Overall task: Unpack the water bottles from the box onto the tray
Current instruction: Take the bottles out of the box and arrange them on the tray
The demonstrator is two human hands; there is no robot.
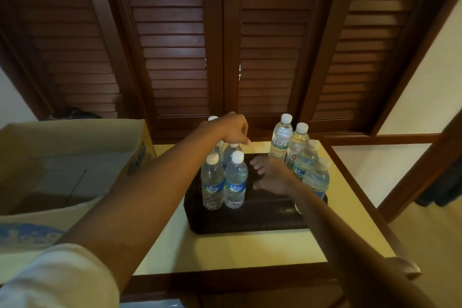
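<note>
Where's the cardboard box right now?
In the head view, the cardboard box sits open at the left, beside the table holding the dark tray, under the left forearm.

Before me a cream worktop (225, 252) with dark wood edging stands against brown louvred shutters (175, 45).

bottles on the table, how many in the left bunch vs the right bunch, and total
Left bunch, partly hidden by the left hand: 5 bottles visible
Right bunch, behind the right hand: 4 bottles
Total: 9 bottles visible, standing in or by the dark tray
</note>
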